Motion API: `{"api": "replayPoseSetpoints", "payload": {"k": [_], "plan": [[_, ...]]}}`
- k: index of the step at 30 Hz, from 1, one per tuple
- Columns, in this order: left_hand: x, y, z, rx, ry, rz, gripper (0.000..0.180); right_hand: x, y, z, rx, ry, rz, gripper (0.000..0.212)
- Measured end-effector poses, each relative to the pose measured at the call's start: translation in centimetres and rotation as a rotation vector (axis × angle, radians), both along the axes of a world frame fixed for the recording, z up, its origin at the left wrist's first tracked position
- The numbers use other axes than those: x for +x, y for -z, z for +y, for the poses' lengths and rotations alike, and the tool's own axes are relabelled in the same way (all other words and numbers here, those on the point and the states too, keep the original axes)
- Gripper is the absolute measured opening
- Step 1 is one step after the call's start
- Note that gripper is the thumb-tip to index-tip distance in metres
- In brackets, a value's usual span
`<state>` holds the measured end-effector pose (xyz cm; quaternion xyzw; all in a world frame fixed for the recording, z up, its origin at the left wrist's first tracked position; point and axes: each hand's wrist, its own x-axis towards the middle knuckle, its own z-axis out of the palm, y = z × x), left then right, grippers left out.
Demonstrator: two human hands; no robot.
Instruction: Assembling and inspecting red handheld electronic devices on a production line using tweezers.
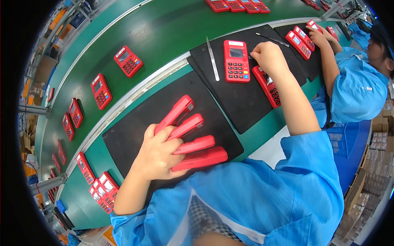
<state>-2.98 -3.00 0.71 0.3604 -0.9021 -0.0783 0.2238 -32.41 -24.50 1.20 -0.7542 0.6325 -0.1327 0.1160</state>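
Note:
My left hand [158, 153] holds several red card payment terminals [199, 158] fanned out, with its fingers gripped between and around them. They hang over a black mat [135, 131], their edges turned toward me. My right hand [269, 58] is closed in a pinch just right of an upright red terminal [237, 76] that lies face up on a second black mat. What those fingertips hold is too small to make out. Partly under my right wrist lies another red terminal [266, 88] with a shiny screen. Silver tweezers [213, 63] rest left of the upright terminal.
A thin dark tool [272, 39] lies at the mat's far edge. Beyond a metal rail, more red terminals [101, 91] sit on the green conveyor [164, 37]. Another group [104, 190] is at the near left. A co-worker in blue [357, 86] handles terminals at the right.

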Motion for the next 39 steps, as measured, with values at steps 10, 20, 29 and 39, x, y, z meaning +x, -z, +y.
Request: {"api": "replayPoseSetpoints", "payload": {"k": [10, 20, 29, 39], "plan": [[0.0, -0.2, 0.6, 0.044, -0.027, 0.004, 0.026, -2.3, -0.8, -3.3, 0.201, -0.475, 0.021, 0.013], [0.1, -0.2, 0.9, 0.042, -0.044, 0.004, 0.026, -2.1, -0.1, -3.6, -0.144, -0.771, 0.089, 0.011], [-0.1, -0.5, 0.8, 0.043, -0.065, 0.015, 0.028, -2.4, 0.6, -4.5, -0.044, -0.833, -0.013, 0.013], [0.9, 1.3, 1.9, 0.064, -0.063, 0.029, 0.027, 10.2, -2.6, 7.9, -0.275, -1.091, -0.343, 0.006]]}}
